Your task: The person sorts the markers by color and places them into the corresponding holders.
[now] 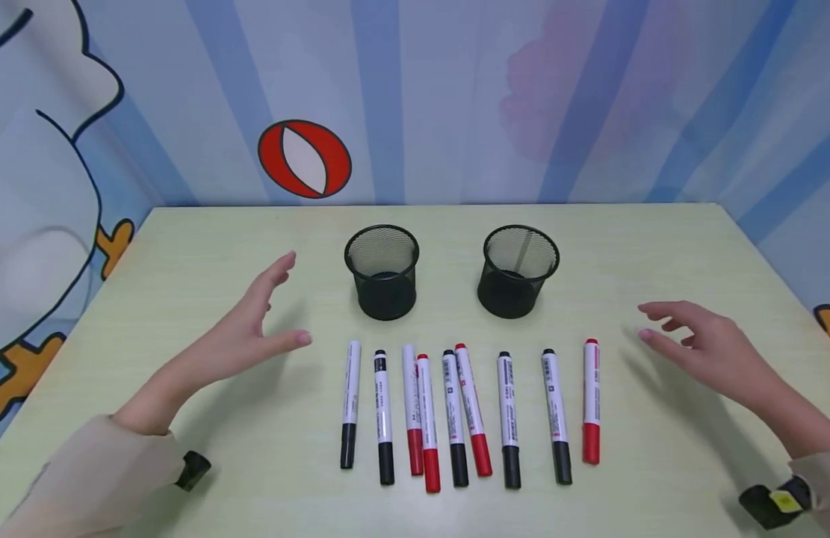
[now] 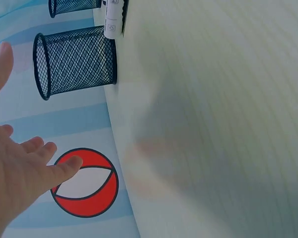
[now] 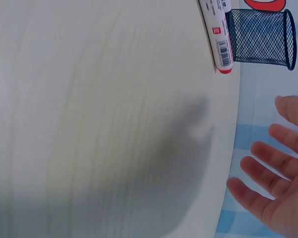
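Note:
My left hand (image 1: 236, 336) hovers over the table left of the markers, thumb and fingers spread, holding nothing. Off to the right of the row hovers my right hand (image 1: 713, 347), its fingers loosely bent and free of any object. Between the hands lie several white-barrelled markers, some with black caps like the leftmost black marker (image 1: 350, 403), others with red caps like the rightmost red marker (image 1: 592, 403). Behind the row stand two black mesh pen holders, the left pen holder (image 1: 385, 295) and the right pen holder (image 1: 511, 295), upright with no pens visible inside.
The pale wooden table (image 1: 253, 478) ends at a blue striped backdrop (image 1: 441, 104) with a printed red and white ball (image 1: 305, 159). In the middle of the row, a few red and black markers lie close together, some touching or nearly touching.

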Demonstrator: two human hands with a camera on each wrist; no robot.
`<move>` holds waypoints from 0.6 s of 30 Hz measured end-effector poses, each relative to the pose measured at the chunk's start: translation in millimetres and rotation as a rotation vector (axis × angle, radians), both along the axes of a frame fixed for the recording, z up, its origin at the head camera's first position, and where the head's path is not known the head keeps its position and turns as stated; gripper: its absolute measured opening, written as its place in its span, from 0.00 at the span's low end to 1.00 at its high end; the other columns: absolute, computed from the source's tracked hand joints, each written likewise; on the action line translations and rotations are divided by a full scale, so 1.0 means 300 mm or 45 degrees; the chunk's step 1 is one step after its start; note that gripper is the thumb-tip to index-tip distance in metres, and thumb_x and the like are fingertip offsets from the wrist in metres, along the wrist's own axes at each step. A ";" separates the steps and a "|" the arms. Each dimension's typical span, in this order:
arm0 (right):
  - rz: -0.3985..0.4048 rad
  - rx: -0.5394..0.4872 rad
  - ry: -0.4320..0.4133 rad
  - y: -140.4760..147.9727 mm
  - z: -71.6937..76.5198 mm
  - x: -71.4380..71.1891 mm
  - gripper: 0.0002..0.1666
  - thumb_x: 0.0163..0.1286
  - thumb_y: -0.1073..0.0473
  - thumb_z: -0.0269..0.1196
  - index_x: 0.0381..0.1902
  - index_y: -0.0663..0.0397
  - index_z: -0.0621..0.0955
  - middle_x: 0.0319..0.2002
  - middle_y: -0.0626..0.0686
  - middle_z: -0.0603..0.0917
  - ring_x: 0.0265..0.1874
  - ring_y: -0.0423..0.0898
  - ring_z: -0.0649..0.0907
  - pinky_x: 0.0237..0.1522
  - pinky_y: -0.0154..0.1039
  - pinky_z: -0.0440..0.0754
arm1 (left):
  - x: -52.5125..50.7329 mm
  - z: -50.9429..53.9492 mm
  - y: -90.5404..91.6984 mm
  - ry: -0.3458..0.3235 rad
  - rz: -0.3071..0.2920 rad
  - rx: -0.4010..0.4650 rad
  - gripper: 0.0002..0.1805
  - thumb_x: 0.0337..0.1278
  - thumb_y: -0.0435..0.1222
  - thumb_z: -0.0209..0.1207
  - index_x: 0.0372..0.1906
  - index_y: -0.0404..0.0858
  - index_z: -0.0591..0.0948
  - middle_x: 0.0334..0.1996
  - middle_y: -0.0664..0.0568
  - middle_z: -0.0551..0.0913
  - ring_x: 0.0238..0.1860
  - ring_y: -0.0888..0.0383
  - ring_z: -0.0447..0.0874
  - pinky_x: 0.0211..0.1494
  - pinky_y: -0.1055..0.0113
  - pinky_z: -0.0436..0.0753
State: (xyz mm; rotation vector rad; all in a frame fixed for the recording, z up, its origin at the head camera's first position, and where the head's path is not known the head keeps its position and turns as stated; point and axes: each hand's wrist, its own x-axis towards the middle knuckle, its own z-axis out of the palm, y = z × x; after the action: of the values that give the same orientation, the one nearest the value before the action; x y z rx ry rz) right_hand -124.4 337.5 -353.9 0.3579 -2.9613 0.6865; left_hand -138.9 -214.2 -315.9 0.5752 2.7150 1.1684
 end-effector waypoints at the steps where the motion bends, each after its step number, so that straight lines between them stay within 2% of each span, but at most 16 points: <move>1: -0.026 -0.008 -0.011 0.016 -0.026 -0.011 0.29 0.65 0.46 0.60 0.58 0.56 0.73 0.49 0.59 0.78 0.43 0.53 0.77 0.35 0.48 0.80 | -0.002 -0.005 0.004 0.010 -0.006 0.004 0.55 0.51 0.41 0.66 0.74 0.47 0.39 0.73 0.48 0.42 0.71 0.45 0.43 0.64 0.38 0.55; 3: -0.060 -0.051 -0.057 0.021 -0.037 -0.013 0.30 0.65 0.45 0.59 0.59 0.55 0.73 0.48 0.58 0.78 0.43 0.52 0.77 0.32 0.41 0.80 | -0.007 -0.014 0.012 0.040 -0.017 0.006 0.56 0.49 0.39 0.67 0.74 0.46 0.40 0.73 0.48 0.44 0.70 0.44 0.45 0.64 0.38 0.57; 5: -0.110 -0.101 -0.106 0.011 -0.038 -0.010 0.30 0.65 0.43 0.58 0.59 0.54 0.73 0.47 0.55 0.78 0.40 0.48 0.78 0.28 0.35 0.78 | -0.012 -0.025 0.020 0.063 -0.019 0.004 0.57 0.47 0.38 0.68 0.74 0.45 0.40 0.72 0.47 0.44 0.70 0.44 0.46 0.63 0.39 0.59; 6: -0.119 -0.152 -0.165 -0.011 -0.013 0.002 0.30 0.67 0.45 0.58 0.60 0.58 0.71 0.46 0.58 0.78 0.39 0.51 0.79 0.28 0.37 0.79 | -0.015 -0.029 0.023 0.070 -0.016 0.005 0.57 0.47 0.37 0.69 0.74 0.45 0.41 0.72 0.48 0.45 0.70 0.44 0.47 0.63 0.40 0.60; 8: -0.130 -0.258 -0.268 -0.061 0.040 0.027 0.30 0.68 0.50 0.57 0.61 0.64 0.69 0.46 0.62 0.76 0.36 0.47 0.80 0.28 0.36 0.80 | -0.020 -0.034 0.030 0.076 -0.008 0.007 0.58 0.46 0.37 0.69 0.74 0.44 0.41 0.72 0.47 0.45 0.70 0.44 0.48 0.62 0.40 0.62; 9: -0.138 -0.308 -0.310 -0.072 0.046 0.030 0.30 0.69 0.51 0.57 0.61 0.66 0.68 0.45 0.62 0.75 0.34 0.44 0.80 0.29 0.36 0.81 | -0.023 -0.036 0.033 0.074 -0.006 0.014 0.58 0.46 0.37 0.69 0.74 0.44 0.41 0.72 0.46 0.45 0.70 0.44 0.48 0.62 0.41 0.63; 11: -0.132 -0.410 -0.395 -0.091 0.055 0.032 0.31 0.69 0.52 0.56 0.62 0.69 0.66 0.46 0.63 0.74 0.33 0.42 0.80 0.32 0.35 0.82 | -0.027 -0.035 0.038 0.050 0.005 0.039 0.57 0.46 0.36 0.69 0.74 0.44 0.41 0.72 0.46 0.45 0.70 0.43 0.49 0.61 0.40 0.63; 14: -0.136 -0.499 -0.471 -0.109 0.057 0.034 0.31 0.69 0.53 0.57 0.62 0.69 0.65 0.45 0.62 0.74 0.33 0.40 0.80 0.34 0.36 0.82 | -0.029 -0.034 0.047 -0.013 0.040 0.101 0.57 0.48 0.37 0.68 0.74 0.46 0.40 0.72 0.46 0.45 0.70 0.43 0.49 0.61 0.40 0.63; 18: -0.153 -0.521 -0.527 -0.124 0.049 0.034 0.32 0.68 0.52 0.58 0.62 0.68 0.66 0.45 0.62 0.74 0.34 0.43 0.80 0.34 0.36 0.83 | -0.035 -0.034 0.062 -0.102 0.115 0.189 0.56 0.50 0.39 0.67 0.73 0.50 0.38 0.72 0.46 0.46 0.70 0.45 0.48 0.63 0.42 0.63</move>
State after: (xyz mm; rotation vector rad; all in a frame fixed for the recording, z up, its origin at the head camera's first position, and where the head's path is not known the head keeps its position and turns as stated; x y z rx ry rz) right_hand -114.2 300.1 -339.3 0.0023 -3.0509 1.4687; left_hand -149.6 -195.6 -326.2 0.4173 2.6275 1.3921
